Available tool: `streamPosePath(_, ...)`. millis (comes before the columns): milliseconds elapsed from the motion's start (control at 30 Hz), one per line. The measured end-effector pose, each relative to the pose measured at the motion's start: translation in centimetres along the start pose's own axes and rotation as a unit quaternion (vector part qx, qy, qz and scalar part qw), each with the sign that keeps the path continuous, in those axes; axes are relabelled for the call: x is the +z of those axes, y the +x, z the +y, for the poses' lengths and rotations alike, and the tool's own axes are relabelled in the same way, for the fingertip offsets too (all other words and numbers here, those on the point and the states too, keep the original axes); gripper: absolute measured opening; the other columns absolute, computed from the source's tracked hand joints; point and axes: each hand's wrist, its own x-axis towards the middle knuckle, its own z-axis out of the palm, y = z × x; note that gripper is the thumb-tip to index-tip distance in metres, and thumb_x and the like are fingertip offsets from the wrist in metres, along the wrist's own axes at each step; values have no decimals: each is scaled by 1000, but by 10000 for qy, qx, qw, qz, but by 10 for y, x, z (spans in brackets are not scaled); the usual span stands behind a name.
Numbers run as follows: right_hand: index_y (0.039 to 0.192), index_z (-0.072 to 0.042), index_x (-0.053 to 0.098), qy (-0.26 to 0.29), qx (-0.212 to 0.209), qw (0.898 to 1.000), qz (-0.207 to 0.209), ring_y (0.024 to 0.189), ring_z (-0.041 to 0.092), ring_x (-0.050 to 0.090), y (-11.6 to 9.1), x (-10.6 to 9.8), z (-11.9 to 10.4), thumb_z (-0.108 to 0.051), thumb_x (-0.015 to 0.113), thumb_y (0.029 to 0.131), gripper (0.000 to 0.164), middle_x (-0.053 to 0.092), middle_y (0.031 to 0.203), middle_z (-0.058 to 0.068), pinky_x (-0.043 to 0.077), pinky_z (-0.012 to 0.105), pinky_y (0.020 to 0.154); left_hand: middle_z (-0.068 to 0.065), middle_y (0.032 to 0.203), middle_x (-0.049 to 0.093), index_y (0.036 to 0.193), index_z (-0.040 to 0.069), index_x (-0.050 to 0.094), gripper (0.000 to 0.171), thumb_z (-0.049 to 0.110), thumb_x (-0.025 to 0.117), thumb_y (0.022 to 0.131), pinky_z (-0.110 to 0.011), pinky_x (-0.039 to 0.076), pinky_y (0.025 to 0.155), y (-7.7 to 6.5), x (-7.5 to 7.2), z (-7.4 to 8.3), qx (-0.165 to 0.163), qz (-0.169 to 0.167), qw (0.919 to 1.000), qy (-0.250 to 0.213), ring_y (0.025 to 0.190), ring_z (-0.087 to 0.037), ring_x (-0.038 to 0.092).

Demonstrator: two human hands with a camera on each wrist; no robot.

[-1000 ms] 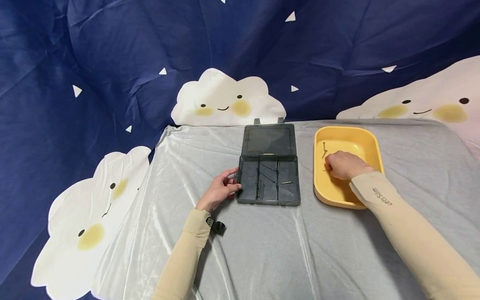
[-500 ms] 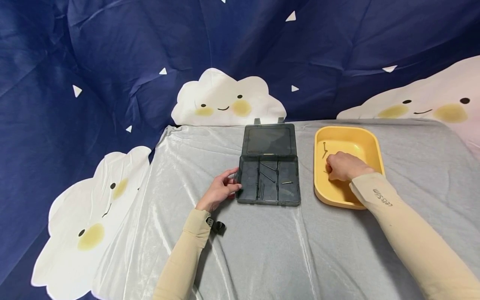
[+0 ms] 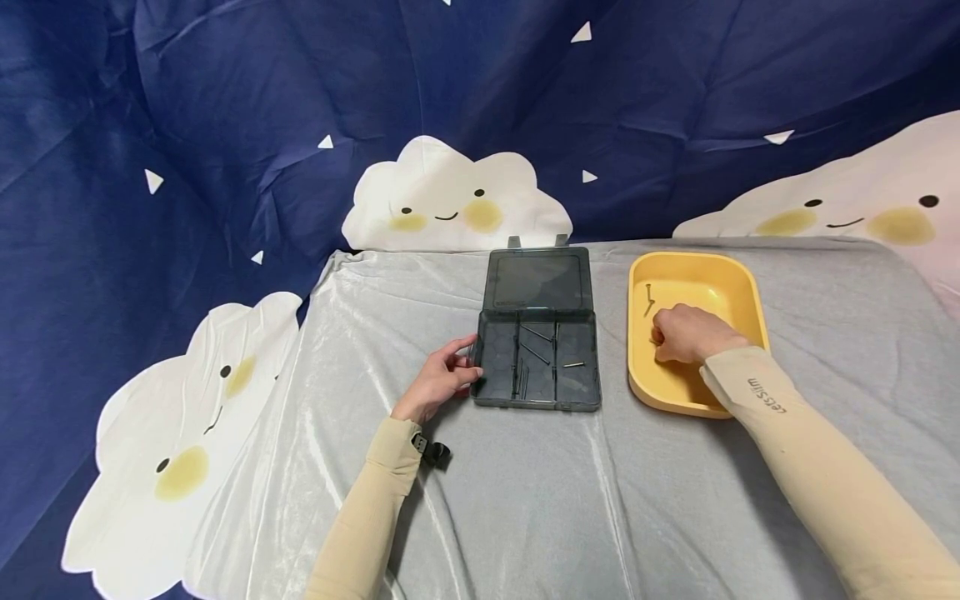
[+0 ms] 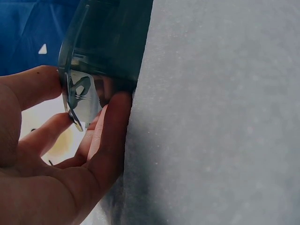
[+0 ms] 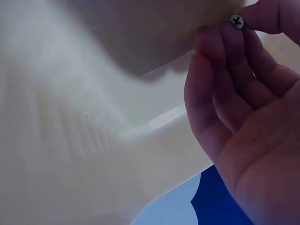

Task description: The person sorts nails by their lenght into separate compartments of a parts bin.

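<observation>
In the head view my left hand [image 3: 437, 382] grips the left wall of a dark, see-through compartment box [image 3: 497, 358]. The left wrist view has the fingers bent about the edge of this box [image 4: 110, 42]. Several screws [image 3: 534, 354] lie in its middle compartment, and a short screw [image 3: 573, 364] lies in the right one. My right hand [image 3: 693, 332] is down inside a yellow tray [image 3: 637, 375]. Seen from the right wrist, a screw with a cross-slot head [image 5: 237, 21] is pinched between thumb and fingers; its shank is hidden.
More screws [image 3: 649, 300] lie at the left side of the tray's floor. The box's lid [image 3: 538, 279] is folded back behind it. A grey cloth [image 3: 525, 500] covers the table, and a blue curtain [image 3: 480, 83] with clouds hangs behind.
The right hand has shifted very slightly to the right inside the tray. The left hand and the box have stayed in place.
</observation>
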Motion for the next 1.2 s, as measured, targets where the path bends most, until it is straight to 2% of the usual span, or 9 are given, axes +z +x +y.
streamPosePath(400,71,-15,57,-114,181,9997,76,68,21,50,-4,-8,1,-18,70,74,14,54,72,4,37,33,57,0,89,51,144,16,47,65,-3,67,85,-20,45,62,0,0,0,26,19,10000,60,75,-10,49)
streamPosePath(767,74,-14,60,-1,260,9997,-15,70,21,53,-7,-14,-1,-25,74,72,18,57,75,4,42,36,60,-1,90,52,144,16,47,65,-5,66,85,-18,46,63,0,1,1,-23,23,10000,-19,78,-11,51)
streamPosePath(933,74,-13,59,156,75,9995,259,69,20,53,-8,-17,-1,-20,76,71,19,57,73,3,43,35,62,-1,89,52,144,15,46,65,-5,65,85,-19,46,64,0,1,1,-26,5,10000,-31,77,-10,52)
streamPosePath(1033,73,-12,58,180,-43,9989,435,68,21,52,-9,-20,-2,-15,73,70,16,56,71,4,41,33,61,-1,89,52,144,16,47,66,-5,66,85,-19,47,64,-1,0,1,-43,11,10000,-39,77,-11,53)
streamPosePath(1200,78,-8,60,35,-284,9969,735,69,22,53,-13,-23,-2,-10,68,76,8,57,74,5,43,36,63,-1,89,52,143,18,48,66,-5,66,84,-20,47,64,0,0,0,-62,14,10000,-45,77,-11,53)
